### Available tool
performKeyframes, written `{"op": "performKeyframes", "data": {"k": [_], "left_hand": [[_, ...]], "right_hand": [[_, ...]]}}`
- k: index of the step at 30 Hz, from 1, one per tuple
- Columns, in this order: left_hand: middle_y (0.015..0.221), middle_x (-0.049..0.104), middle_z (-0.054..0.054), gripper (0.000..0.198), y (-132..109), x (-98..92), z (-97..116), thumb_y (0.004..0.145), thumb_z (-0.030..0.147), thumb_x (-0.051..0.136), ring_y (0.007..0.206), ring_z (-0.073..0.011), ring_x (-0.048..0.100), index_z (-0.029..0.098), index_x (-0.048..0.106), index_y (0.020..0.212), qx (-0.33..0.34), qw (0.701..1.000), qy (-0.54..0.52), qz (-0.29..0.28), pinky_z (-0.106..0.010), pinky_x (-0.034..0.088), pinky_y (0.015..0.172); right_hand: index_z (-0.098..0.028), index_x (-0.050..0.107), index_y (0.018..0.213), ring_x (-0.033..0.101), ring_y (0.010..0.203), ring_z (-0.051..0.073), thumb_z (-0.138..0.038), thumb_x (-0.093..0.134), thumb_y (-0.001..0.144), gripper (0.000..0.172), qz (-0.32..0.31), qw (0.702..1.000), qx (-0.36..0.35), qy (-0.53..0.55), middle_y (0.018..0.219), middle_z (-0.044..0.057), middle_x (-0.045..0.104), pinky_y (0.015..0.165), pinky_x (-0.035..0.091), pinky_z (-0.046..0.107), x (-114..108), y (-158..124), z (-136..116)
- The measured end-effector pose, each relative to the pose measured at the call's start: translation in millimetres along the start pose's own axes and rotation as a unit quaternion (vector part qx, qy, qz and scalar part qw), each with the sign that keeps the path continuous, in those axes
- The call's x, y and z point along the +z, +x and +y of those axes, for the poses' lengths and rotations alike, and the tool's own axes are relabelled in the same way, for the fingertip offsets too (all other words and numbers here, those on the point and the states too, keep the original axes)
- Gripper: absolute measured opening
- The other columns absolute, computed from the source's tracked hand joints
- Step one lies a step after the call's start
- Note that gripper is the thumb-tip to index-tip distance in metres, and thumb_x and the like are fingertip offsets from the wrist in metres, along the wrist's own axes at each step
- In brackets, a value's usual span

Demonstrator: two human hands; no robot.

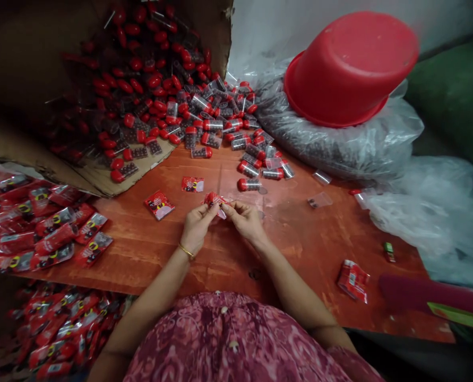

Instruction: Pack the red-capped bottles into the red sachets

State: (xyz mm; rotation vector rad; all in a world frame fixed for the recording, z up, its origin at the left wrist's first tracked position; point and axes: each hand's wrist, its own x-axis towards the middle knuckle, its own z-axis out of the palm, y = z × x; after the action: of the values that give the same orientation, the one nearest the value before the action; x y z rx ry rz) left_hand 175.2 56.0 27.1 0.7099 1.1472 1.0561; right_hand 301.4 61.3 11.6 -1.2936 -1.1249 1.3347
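Note:
My left hand (197, 227) and my right hand (246, 219) meet above the middle of the table, fingertips pinched on a small red and clear plastic packet (213, 198). Fingers cover much of it, so its contents cannot be made out. A red printed card stack (158, 205) lies left of my left hand, with a smaller red printed card (192, 184) just beyond. Past my right hand, a clear tube with a red cap and dark balls (249, 184) lies on its side, the nearest of a loose group of such tubes.
A cardboard box (96, 183) spills red-capped tubes onto the orange-red table (300, 239). Filled red packets (57, 239) pile up at left, more below the edge. A red tub (351, 69) rests upside down on a plastic bag (332, 148). A folded red packet (353, 280) lies at right.

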Motion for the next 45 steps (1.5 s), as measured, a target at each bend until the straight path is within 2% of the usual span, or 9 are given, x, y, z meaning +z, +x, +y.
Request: {"op": "performKeyframes", "data": {"k": [4,9,17,20,25,28,35,41,45], "left_hand": [[0.066,0.066,-0.001,0.04,-3,-1.6,9,0.048,0.046,0.079,0.058,-0.0119,0.06,0.018,0.063,0.071,-0.138,0.983,-0.119,-0.009,-0.025,0.049,0.059],[0.059,0.063,0.001,0.032,0,-3.6,10,0.051,0.035,0.08,0.054,-0.0089,0.058,0.015,0.06,0.066,-0.127,0.988,-0.089,0.027,-0.022,0.047,0.056],[0.057,0.062,0.003,0.026,-1,-3.6,19,0.056,0.03,0.077,0.051,-0.0071,0.056,0.015,0.058,0.062,-0.082,0.986,-0.134,0.054,-0.019,0.045,0.053],[0.057,0.062,0.003,0.028,-4,-3.7,20,0.056,0.033,0.077,0.051,-0.0073,0.056,0.015,0.058,0.064,-0.086,0.984,-0.148,0.054,-0.019,0.047,0.053],[0.055,0.059,0.004,0.03,-8,0.5,17,0.055,0.035,0.077,0.052,-0.0063,0.055,0.015,0.056,0.062,-0.059,0.988,-0.125,0.075,-0.018,0.045,0.054],[0.058,0.06,0.004,0.029,-11,5.3,15,0.053,0.034,0.077,0.056,-0.0072,0.057,0.015,0.056,0.062,-0.036,0.991,-0.114,0.066,-0.019,0.045,0.057],[0.059,0.062,0.003,0.023,-17,7.3,10,0.051,0.028,0.073,0.055,-0.0082,0.057,0.015,0.058,0.062,-0.029,0.993,-0.098,0.066,-0.02,0.043,0.055],[0.055,0.061,0.004,0.022,-15,4.3,3,0.049,0.025,0.072,0.052,-0.0077,0.056,0.015,0.058,0.062,-0.041,0.988,-0.118,0.093,-0.018,0.04,0.051],[0.059,0.063,0.003,0.023,-19,9.5,1,0.05,0.027,0.074,0.054,-0.0078,0.057,0.015,0.06,0.063,-0.025,0.989,-0.133,0.058,-0.018,0.042,0.054]], "right_hand": [[-0.018,0.058,0.065,0.045,0.054,0.01,-0.054,0.055,0.074,0.037,-0.002,0.996,-0.062,-0.065,0.058,-0.002,0.054,0.053,0.037,0.023,3,1,3],[-0.019,0.056,0.068,0.048,0.056,0.013,-0.053,0.037,0.086,0.043,-0.034,0.975,-0.109,-0.193,0.06,0.0,0.054,0.053,0.038,0.024,-2,4,-1],[-0.012,0.057,0.108,0.051,0.098,0.03,-0.027,0.048,0.08,0.033,0.054,0.769,-0.199,-0.605,0.114,0.018,0.059,0.083,0.039,0.043,-77,53,0],[-0.013,0.06,0.098,0.054,0.087,0.026,-0.025,0.046,0.081,0.025,0.028,0.795,-0.185,-0.578,0.101,0.015,0.064,0.076,0.041,0.039,-82,41,6],[-0.019,0.056,0.071,0.049,0.056,0.015,-0.038,0.045,0.082,0.025,-0.037,0.954,-0.104,-0.28,0.06,0.0,0.054,0.053,0.041,0.027,-59,-25,-6],[-0.02,0.057,0.067,0.046,0.049,0.013,-0.042,0.052,0.077,0.025,-0.067,0.99,-0.028,-0.118,0.056,-0.002,0.051,0.045,0.039,0.026,-43,-55,-16],[-0.018,0.061,0.077,0.051,0.055,0.015,-0.038,0.047,0.077,0.025,0.02,0.981,-0.017,-0.194,0.063,0.001,0.057,0.054,0.046,0.029,-36,-47,2],[-0.015,0.062,0.103,0.053,0.097,0.028,-0.034,0.051,0.077,0.034,0.091,0.85,-0.165,-0.491,0.106,0.014,0.062,0.084,0.04,0.043,-41,-29,3],[-0.018,0.064,0.095,0.056,0.084,0.02,-0.037,0.044,0.085,0.029,0.082,0.913,-0.206,-0.342,0.092,0.008,0.065,0.076,0.042,0.034,-25,-32,-11]]}}
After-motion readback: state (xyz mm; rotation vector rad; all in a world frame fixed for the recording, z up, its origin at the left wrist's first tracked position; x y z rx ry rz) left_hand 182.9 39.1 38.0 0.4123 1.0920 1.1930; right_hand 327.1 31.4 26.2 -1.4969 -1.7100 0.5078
